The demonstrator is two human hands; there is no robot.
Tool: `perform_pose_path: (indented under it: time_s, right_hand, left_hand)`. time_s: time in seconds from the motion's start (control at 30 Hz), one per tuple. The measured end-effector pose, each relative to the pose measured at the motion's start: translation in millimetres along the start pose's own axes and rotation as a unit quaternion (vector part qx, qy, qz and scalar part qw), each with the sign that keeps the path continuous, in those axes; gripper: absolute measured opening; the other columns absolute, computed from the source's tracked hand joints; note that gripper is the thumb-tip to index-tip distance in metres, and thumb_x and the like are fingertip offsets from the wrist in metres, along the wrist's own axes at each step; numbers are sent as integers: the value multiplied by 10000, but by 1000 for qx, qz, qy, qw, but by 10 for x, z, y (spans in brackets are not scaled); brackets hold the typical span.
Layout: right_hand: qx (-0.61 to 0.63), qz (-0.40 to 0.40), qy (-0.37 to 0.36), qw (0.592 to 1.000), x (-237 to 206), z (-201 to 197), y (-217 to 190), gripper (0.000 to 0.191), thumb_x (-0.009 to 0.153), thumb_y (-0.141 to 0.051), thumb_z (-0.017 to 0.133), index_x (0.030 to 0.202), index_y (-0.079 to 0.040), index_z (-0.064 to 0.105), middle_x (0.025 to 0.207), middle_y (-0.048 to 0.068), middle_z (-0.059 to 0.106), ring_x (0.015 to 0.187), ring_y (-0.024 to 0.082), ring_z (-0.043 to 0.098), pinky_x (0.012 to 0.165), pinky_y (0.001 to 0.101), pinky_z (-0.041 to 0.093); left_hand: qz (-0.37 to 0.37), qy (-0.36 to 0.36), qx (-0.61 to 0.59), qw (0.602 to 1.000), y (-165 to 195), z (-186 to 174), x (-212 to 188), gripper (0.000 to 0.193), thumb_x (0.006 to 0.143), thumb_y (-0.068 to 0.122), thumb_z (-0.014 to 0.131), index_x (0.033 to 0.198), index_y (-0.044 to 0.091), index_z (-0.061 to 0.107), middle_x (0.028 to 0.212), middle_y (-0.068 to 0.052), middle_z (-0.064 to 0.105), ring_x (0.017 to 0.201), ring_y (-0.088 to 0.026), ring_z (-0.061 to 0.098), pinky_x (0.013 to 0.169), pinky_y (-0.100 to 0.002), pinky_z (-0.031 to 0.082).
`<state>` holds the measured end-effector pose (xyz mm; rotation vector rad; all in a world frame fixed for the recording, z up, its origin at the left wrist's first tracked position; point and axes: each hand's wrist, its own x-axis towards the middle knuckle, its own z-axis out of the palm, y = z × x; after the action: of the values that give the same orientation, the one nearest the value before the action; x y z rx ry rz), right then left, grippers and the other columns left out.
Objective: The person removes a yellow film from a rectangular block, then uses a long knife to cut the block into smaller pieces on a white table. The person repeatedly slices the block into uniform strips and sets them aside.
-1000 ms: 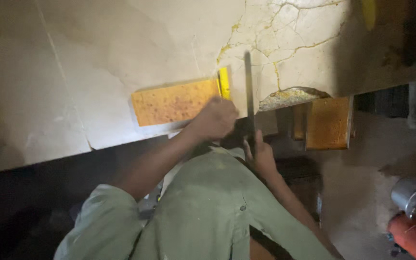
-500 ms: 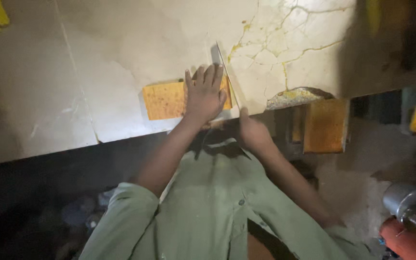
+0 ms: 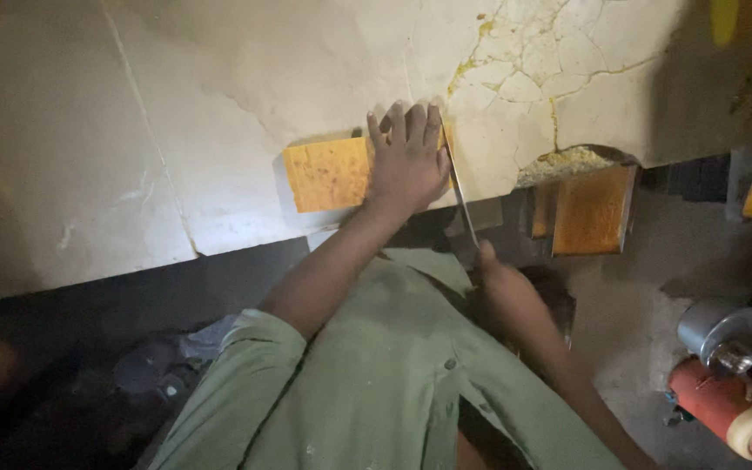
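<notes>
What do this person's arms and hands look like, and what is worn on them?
Both hands are bare: no gloves, rings or watch visible on the left hand or right hand. The arms wear a pale green button-up shirt, its sleeves rolled or pushed up near the elbows, forearms uncovered. Faint light specks dot the fabric.

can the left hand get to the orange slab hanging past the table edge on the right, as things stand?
Probably not without letting go: the left hand lies flat on the orange block, and the blade held by the right hand stands between it and the slab.
</notes>
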<state>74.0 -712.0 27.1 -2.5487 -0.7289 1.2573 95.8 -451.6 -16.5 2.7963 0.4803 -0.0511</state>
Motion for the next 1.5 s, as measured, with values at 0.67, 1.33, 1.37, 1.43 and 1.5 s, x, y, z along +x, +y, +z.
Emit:
perform_pose_path:
  time_s: [0.67, 1.33, 1.37, 1.43, 1.5]
  right_hand:
    - [-56, -74, -8, 996, -101, -222, -365, 370, 1068, -231, 559, 1283, 21, 393, 984, 333, 670, 902, 504, 670, 846, 521, 548]
    - [-20, -60, 5, 998, -115, -206, -469, 732, 839, -293, 761, 1334, 41, 338, 900, 333, 678, 858, 535, 666, 721, 567, 528]
    - [-21, -99, 32, 994, 8, -94, -384, 800, 822, -271, 767, 1379, 65, 302, 897, 347, 664, 843, 551, 655, 714, 573, 526]
    - [-14, -143, 99, 985, 429, 100, -303, 725, 806, -143, 711, 1379, 76, 325, 912, 323, 676, 876, 544, 658, 710, 581, 521]
    - [-66, -82, 96, 990, 816, 137, -294, 736, 854, -72, 684, 1479, 55, 317, 884, 301, 695, 835, 510, 683, 735, 572, 538]
  left_hand:
    - [-5, 14, -12, 1000, -98, 26, -62, 706, 941, 373, 524, 1517, -20, 409, 1536, -212, 426, 1489, -425, 268, 1167, -767, 95]
    - [-5, 41, -3, 999, -181, 28, -120, 687, 937, 367, 503, 1493, -24, 404, 1522, -215, 421, 1480, -425, 282, 1177, -752, 109]
    - [-6, 36, -4, 999, -184, 40, -117, 682, 936, 365, 501, 1488, -23, 404, 1524, -212, 419, 1482, -422, 279, 1177, -750, 110]
    - [-4, 25, -5, 1000, -201, 82, -111, 694, 968, 371, 481, 1517, -43, 384, 1522, -236, 414, 1482, -419, 278, 1190, -737, 100]
    - [-4, 32, -10, 999, -207, 126, -131, 710, 973, 367, 472, 1539, -47, 363, 1544, -243, 404, 1497, -410, 271, 1209, -713, 91]
